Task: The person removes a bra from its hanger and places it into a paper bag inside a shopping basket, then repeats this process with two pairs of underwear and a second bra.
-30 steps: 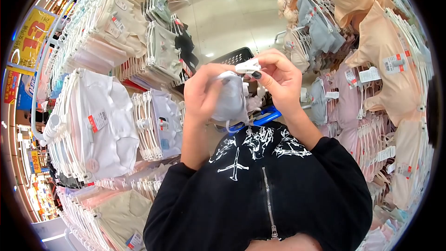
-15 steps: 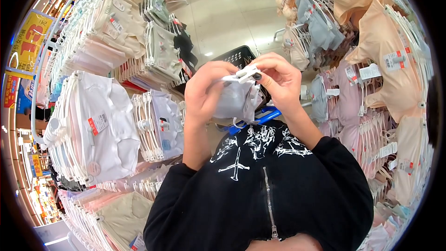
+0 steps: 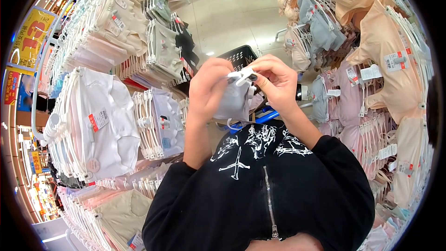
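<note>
In front of my chest, both hands are raised to a white plastic clip hanger (image 3: 245, 76) with dark pads at its clips. My right hand (image 3: 278, 83) pinches one clip end between thumb and fingers. My left hand (image 3: 206, 88), slightly blurred, is curled at the other side, where the hanger meets a pale grey garment (image 3: 232, 103). That garment hangs below the hanger, partly hidden behind my left hand. What exactly the left fingertips press on is hard to see.
Briefs on hangers (image 3: 109, 125) crowd the racks at left. Bras (image 3: 383, 42) hang along the right. Beyond my hands stands a black basket (image 3: 239, 56), with a blue bar (image 3: 267, 117) nearer my body. A tiled aisle floor (image 3: 223, 14) runs ahead.
The hanger has turned a little and shifted slightly left and down between my hands. My right hand has moved slightly left with it; both hands stay close together.
</note>
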